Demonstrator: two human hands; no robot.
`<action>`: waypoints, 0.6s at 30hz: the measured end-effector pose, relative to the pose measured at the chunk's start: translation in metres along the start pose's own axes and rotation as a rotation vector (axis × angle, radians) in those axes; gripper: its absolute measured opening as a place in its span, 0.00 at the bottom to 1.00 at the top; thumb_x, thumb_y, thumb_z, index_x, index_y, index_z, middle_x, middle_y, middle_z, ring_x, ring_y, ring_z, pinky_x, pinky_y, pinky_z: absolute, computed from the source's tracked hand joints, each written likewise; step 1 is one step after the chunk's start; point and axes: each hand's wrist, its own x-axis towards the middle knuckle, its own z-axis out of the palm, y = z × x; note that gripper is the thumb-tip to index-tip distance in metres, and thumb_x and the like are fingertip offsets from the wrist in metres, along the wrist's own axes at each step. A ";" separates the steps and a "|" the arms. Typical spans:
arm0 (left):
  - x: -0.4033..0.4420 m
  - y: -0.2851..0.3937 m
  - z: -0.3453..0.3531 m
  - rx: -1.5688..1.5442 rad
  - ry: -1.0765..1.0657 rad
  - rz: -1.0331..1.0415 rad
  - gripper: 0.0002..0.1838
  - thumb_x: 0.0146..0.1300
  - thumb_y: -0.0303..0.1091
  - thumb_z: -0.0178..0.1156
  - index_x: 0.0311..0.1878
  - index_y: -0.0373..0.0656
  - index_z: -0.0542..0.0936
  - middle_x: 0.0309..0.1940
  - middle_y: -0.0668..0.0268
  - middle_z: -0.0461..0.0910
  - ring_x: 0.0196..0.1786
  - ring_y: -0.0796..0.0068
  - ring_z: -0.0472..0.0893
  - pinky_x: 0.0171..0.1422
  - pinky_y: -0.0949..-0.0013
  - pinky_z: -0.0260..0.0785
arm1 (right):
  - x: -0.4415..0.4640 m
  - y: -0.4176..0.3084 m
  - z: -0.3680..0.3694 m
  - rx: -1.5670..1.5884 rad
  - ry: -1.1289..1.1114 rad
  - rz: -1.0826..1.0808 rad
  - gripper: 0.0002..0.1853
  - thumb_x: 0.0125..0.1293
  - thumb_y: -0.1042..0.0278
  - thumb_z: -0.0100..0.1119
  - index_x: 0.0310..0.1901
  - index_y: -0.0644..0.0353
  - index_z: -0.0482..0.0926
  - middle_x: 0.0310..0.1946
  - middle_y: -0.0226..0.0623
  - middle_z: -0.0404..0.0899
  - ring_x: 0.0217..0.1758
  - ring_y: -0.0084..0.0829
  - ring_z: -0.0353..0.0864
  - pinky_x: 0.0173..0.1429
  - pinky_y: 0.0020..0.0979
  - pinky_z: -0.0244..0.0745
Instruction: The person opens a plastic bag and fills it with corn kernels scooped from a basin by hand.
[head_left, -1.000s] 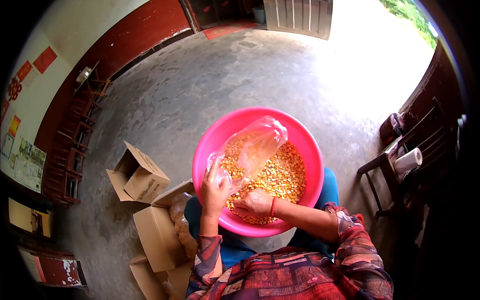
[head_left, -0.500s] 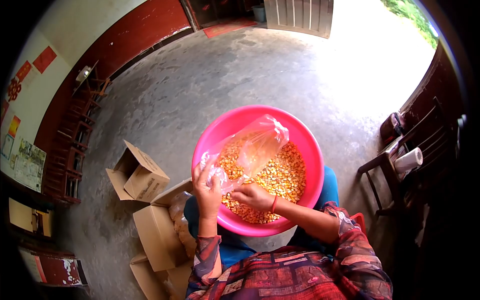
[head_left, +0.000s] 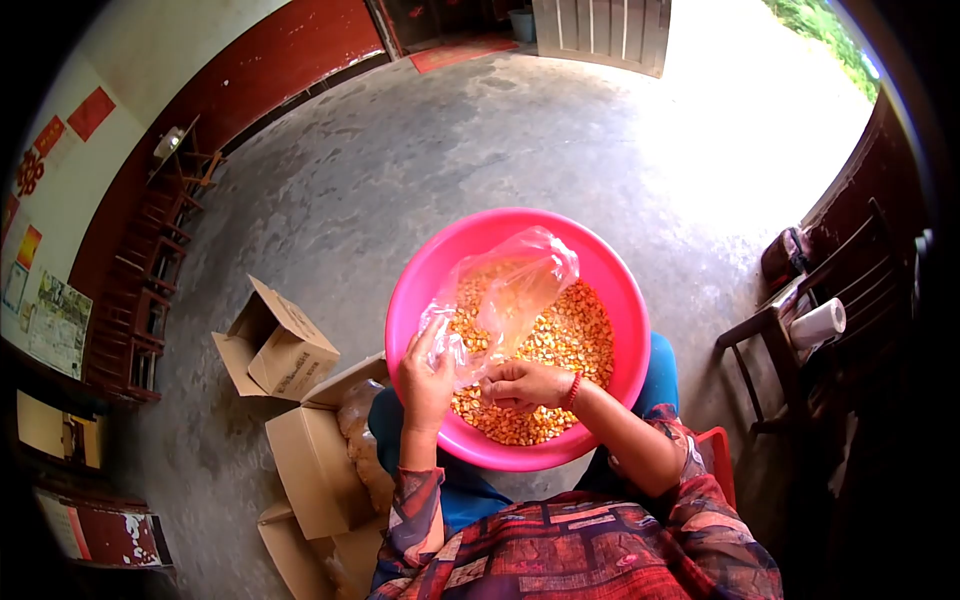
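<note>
A large pink basin sits at my lap, holding loose yellow-orange corn kernels. Over the kernels lies a clear plastic bag, puffed out toward the far side of the basin. My left hand is closed on the bag's crumpled near end, at the basin's left rim. Just right of it is my right hand, with a red bracelet at the wrist. Its fingers are curled together beside the bag's edge, above the kernels; what they pinch is hidden.
Open cardboard boxes stand on the floor to my left, one with filled clear bags inside. Another open box lies just beyond. A wooden chair with a white roll is at right. Stools line the left wall.
My right hand has shifted slightly right, away from my left hand, and turned so its back faces up more. The left hand keeps the bag at nearly the same spot.
</note>
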 end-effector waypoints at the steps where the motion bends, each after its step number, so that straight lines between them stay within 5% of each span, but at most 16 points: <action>1: 0.000 -0.001 0.000 -0.001 0.001 0.001 0.20 0.53 0.20 0.55 0.52 0.35 0.75 0.47 0.51 0.78 0.51 0.56 0.78 0.54 0.64 0.69 | -0.002 0.001 -0.002 -0.002 0.001 0.000 0.13 0.71 0.57 0.46 0.34 0.56 0.73 0.16 0.15 0.58 0.15 0.09 0.53 0.18 0.16 0.45; 7: 0.003 0.002 -0.001 0.011 0.038 -0.013 0.24 0.50 0.20 0.56 0.55 0.36 0.74 0.48 0.50 0.78 0.52 0.56 0.77 0.56 0.64 0.69 | -0.017 -0.021 -0.003 0.115 -0.096 -0.130 0.14 0.71 0.58 0.46 0.34 0.57 0.75 0.14 0.17 0.54 0.14 0.11 0.49 0.16 0.17 0.42; 16: 0.002 0.002 -0.002 -0.004 -0.009 -0.056 0.27 0.50 0.20 0.60 0.58 0.32 0.70 0.53 0.52 0.75 0.57 0.62 0.74 0.61 0.66 0.64 | 0.020 -0.079 0.002 0.515 0.430 -0.680 0.09 0.68 0.63 0.47 0.33 0.56 0.71 0.16 0.19 0.55 0.16 0.14 0.48 0.19 0.19 0.45; 18: 0.002 -0.002 -0.001 -0.035 0.013 -0.011 0.27 0.50 0.21 0.60 0.58 0.33 0.70 0.51 0.50 0.75 0.55 0.56 0.75 0.58 0.64 0.66 | 0.047 -0.065 -0.012 0.304 0.556 -0.677 0.10 0.66 0.62 0.51 0.36 0.60 0.75 0.24 0.29 0.72 0.24 0.19 0.69 0.27 0.21 0.66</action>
